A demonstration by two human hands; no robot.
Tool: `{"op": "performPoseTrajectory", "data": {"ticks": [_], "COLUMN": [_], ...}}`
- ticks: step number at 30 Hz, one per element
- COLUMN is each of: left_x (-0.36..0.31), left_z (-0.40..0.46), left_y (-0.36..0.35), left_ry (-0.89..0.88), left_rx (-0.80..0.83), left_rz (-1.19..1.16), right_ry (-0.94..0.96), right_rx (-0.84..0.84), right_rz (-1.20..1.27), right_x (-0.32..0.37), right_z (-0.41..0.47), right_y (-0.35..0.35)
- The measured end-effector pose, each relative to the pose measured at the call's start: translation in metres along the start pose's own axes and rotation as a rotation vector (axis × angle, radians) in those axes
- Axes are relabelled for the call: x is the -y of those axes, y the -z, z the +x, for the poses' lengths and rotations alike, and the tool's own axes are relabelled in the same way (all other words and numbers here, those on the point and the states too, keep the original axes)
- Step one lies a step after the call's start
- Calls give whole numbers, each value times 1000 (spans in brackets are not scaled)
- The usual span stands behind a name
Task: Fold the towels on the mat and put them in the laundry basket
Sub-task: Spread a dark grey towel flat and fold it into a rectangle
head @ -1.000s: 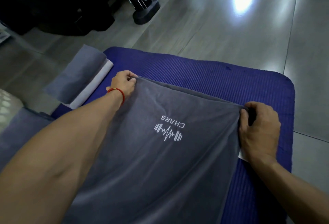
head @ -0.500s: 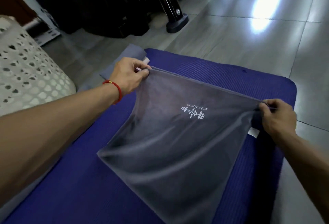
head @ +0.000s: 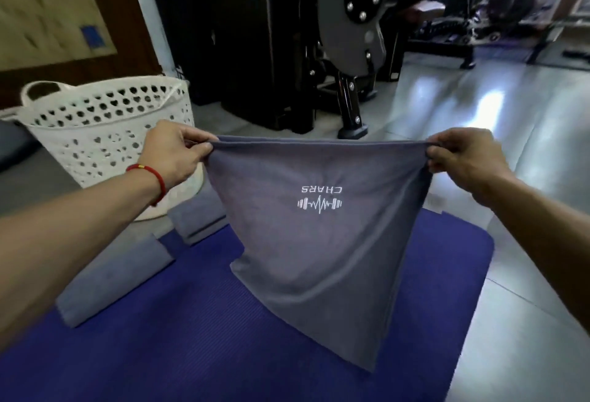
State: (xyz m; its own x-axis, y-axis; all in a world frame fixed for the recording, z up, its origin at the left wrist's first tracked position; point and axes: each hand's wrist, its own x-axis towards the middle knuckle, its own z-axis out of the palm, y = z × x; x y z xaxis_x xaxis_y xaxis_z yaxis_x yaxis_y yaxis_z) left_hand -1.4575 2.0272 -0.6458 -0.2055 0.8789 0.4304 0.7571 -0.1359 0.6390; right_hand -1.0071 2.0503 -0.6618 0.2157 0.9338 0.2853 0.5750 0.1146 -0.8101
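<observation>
Left hand (head: 174,154) and right hand (head: 463,162) each pinched a top corner of the grey towel (head: 316,242), which hung stretched between them above the blue mat (head: 191,337), its printed logo upside down. Two folded grey towels (head: 111,277) lay on the mat's left edge. The white laundry basket (head: 102,133) stood just beyond that edge, on the floor.

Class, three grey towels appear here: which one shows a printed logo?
The towel held up, gripped by the left hand and right hand. The two folded towels show none.
</observation>
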Motion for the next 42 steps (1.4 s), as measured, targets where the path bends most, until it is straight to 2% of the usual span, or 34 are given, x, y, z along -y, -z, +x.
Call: {"op": "performPoseTrajectory", "data": {"ticks": [7,11,17,23,26,29,32,34,38,42], "left_x": [3,17,25,28,27,24,23,22,14,7], "left_z": [-19,-42,-86,-120,-126,-121,-109,-100,-89,-119], "left_y": [110,147,186,210,210,199,178,164,154,156], "left_ry": [41,121,106,7,78,345,557,614,462,305], "left_rx": [-191,-288,-378,-338,-360,-359,-381,-438,-539,-528], "left_rz": [-88,-46,176,465,498,384,18,-192,-260,-237], "right_ry": [134,154,206,254,290,313,275,233,183,218], "right_rx": [-55,119,341,408,474,511,504,480,433,391], "right_rz": [-76,116,456,467,485,460,435,469,511,547], "right_x": [118,151,170,159,155,153,150,150,152,134], "right_z": [-1,-9,-20,-7,0,10,23,30,40,25], "right_y": [12,-1,-34,-72,-86,-98,-118,-131,-139,-130]}}
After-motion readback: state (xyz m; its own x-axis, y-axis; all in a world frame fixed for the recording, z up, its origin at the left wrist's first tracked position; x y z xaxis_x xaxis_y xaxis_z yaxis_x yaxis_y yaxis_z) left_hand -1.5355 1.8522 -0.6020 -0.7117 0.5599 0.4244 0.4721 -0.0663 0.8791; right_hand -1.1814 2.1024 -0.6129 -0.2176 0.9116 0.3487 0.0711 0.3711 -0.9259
